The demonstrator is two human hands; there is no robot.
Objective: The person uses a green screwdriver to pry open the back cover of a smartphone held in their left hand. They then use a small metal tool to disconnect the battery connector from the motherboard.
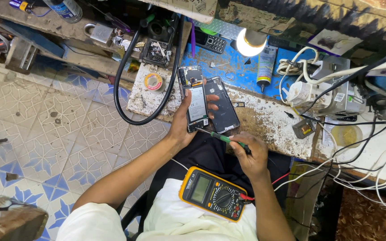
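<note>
Green-handled and thin, the screwdriver (223, 139) sits in the right hand (249, 154), whose fingers are curled tight around the handle; its metal tip points up and left to the lower edge of the opened phone (195, 99). That phone, back cover off so the pale battery and dark circuit board show, is held upright over the front edge of the surface (264, 118) by the left hand (185, 121), the thumb pressed on one long side and the fingers wrapped behind to the other. Just beside it on the right, touching or nearly touching, lies the dark back cover (222, 106) flat on the worn, white-speckled top. A yellow multimeter (212, 193) rests on the person's lap below both hands, a red lead plugged in at its right side. Farther back on the blue part of the surface stand a lit bulb (249, 43) and a glue tube (265, 67). A roll of solder wire (153, 81) lies left of the phone, inside the loop of a thick black hose (120, 76). White cables (300, 76) tangle at the right.
</note>
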